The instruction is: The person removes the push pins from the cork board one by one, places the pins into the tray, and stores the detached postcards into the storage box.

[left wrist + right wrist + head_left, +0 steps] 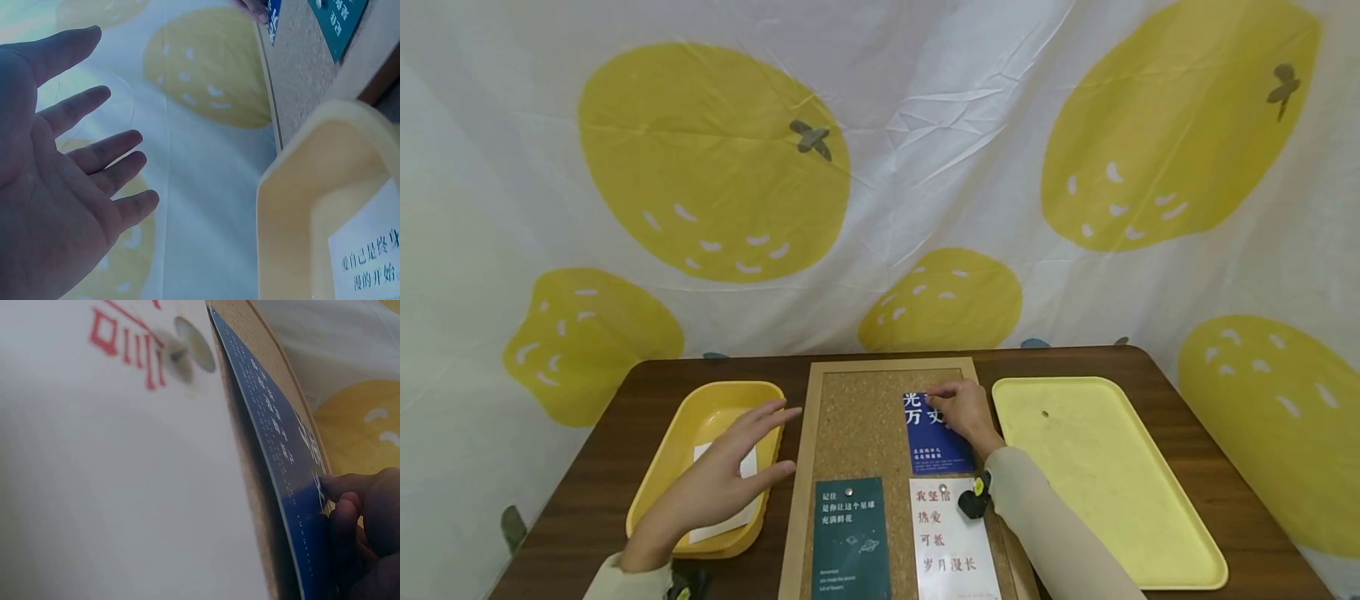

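Note:
My right hand [961, 410] is at the upper part of a blue card [936, 450] on the corkboard [857, 417]. Its thumb and fingers [350, 484] pinch together against the card's face, hiding whatever small thing they hold. In the right wrist view, the blue card's near edge stands a little off the cork. My left hand [722, 475] hovers over the yellow basket [658, 467] with its fingers spread, holding nothing. Below the blue card, a white card with red writing [951, 542] hangs from a thumbtack [194, 345]. Beside it, a green card [850, 546] is fixed with another thumbtack [848, 492].
A white card [375, 256] with dark writing lies inside the basket, left of the board. On the right, a pale yellow tray [1120, 475] rests on the dark wooden table [580, 475], with one small dark spot on it. A lemon-print cloth [925, 167] hangs behind.

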{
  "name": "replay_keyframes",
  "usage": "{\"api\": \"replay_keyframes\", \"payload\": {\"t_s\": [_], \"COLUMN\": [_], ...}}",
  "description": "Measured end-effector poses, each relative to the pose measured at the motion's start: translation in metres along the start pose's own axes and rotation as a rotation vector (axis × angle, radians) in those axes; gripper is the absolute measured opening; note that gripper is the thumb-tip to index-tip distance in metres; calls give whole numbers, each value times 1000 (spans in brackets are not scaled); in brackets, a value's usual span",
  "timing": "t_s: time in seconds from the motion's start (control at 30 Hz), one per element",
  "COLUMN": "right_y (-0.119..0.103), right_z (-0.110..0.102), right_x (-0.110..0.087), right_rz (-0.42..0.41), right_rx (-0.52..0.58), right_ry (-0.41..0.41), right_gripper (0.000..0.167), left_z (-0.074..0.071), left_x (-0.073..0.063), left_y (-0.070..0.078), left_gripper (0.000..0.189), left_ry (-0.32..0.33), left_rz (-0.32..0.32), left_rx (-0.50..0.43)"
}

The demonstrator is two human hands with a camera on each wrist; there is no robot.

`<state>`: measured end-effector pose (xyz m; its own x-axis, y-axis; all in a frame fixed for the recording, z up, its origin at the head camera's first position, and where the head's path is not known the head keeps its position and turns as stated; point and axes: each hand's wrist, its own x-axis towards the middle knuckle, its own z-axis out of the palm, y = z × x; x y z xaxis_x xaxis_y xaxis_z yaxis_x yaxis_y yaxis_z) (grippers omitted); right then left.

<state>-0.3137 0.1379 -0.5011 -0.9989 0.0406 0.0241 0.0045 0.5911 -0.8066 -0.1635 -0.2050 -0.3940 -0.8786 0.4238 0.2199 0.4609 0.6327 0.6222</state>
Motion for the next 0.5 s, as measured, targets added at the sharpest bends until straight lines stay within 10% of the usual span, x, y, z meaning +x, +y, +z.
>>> {"api": "replay_keyframes", "payload": {"t_s": [0.5], "right_y": [1], "right_z": [0], "right_x": [1], "right_rz": [-29], "right_rx": [4], "right_ry": [4], "right_gripper": [10], "left_z": [25], "left_x": [25], "left_y": [21], "left_gripper": [59], "left_ry": [-169], "left_rz": [86], "left_rx": [-26]}}
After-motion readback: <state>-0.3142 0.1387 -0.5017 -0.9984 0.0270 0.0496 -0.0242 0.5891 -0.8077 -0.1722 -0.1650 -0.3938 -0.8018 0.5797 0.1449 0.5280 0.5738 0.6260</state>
